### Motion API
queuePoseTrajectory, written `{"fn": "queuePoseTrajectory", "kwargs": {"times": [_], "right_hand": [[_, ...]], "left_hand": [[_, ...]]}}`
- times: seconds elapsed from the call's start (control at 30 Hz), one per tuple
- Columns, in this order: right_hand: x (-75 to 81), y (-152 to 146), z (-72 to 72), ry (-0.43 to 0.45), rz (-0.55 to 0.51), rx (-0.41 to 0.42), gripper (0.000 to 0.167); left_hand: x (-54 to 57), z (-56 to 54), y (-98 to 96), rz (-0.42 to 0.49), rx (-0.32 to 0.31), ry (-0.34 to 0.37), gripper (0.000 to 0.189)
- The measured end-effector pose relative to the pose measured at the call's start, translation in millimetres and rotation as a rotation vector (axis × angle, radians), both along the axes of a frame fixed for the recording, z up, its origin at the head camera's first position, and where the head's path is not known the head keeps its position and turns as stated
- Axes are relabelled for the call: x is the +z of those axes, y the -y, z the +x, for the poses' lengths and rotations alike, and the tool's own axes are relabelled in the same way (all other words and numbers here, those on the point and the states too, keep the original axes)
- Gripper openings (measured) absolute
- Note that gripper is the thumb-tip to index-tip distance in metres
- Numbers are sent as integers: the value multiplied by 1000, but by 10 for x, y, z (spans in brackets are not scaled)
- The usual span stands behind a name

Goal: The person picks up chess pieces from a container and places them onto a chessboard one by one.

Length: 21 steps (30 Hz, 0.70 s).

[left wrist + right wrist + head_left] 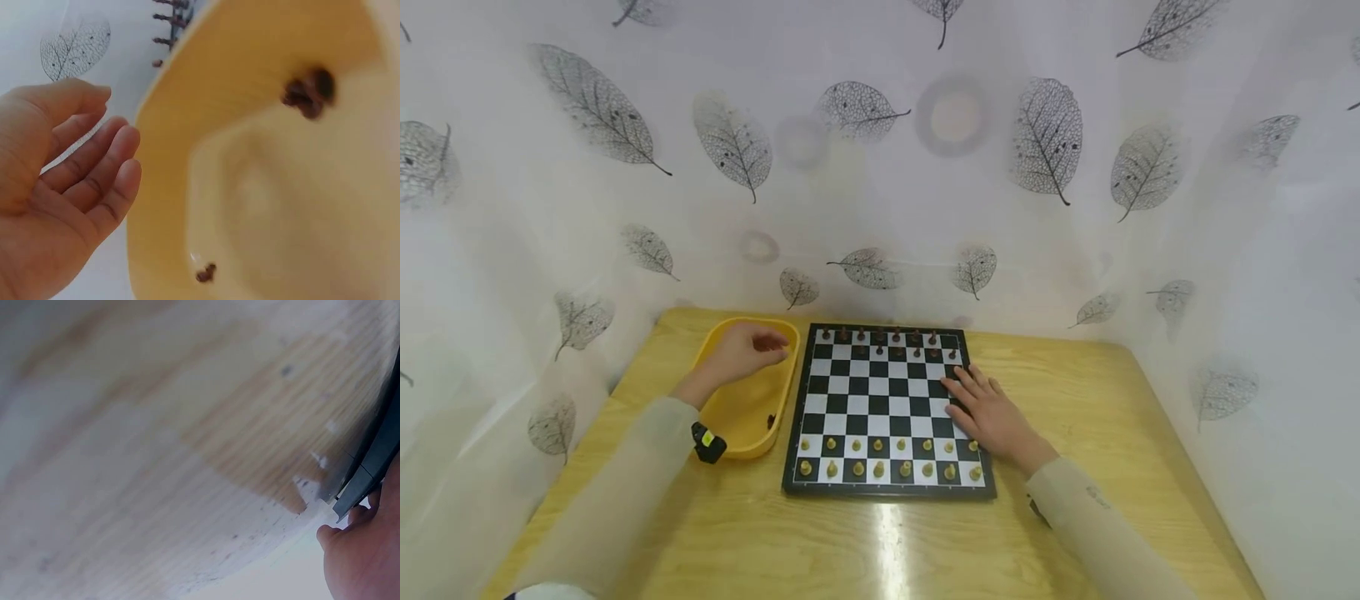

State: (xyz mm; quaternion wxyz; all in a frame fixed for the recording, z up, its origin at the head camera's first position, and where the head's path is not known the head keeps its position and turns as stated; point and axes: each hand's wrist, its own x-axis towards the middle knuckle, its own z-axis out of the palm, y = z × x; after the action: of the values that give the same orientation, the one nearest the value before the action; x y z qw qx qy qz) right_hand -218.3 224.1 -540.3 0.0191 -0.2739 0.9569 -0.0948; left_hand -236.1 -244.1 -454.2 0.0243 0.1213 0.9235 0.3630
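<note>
Above the far end of a yellow plastic tray (747, 414), my left hand (747, 350) hovers with loosely bent fingers. In the left wrist view no piece shows between the thumb and fingers of that hand (72, 172). Dark red chess pieces (309, 94) lie in the tray, one (206, 273) apart from the others. My right hand (996, 417) rests on the right edge of the chessboard (877, 406), its fingers spread. Pale yellow chess pieces (878, 469) fill the two near rows; dark red ones (896, 335) stand in the two far rows.
Board and tray sit side by side on a wooden table (1075, 400), the tray to the left. A white curtain (880, 192) with printed leaves hangs behind the table and along both sides. A black device (707, 443) is on the left wrist, beside the tray's rim.
</note>
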Motion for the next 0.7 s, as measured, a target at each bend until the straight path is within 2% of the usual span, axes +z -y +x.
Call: {"fn": "queuePoseTrajectory", "kwargs": {"times": [0.1,0.23,0.5,0.7], "right_hand": [[7,-5,-7,-1,-5,-2,63],[5,-15,-8,-16,1,13,64],[15,-16,-3,-24,-10,14,63],[4,-21,-14,-33,-6,9,62]], "left_hand": [[-7,69,90,-13,-39,-16,26],[-61,162,176,-22,-67,10,25],[-173,307,258,2,-182,151,23],[-261,399,277,10,-225,242,26]]}}
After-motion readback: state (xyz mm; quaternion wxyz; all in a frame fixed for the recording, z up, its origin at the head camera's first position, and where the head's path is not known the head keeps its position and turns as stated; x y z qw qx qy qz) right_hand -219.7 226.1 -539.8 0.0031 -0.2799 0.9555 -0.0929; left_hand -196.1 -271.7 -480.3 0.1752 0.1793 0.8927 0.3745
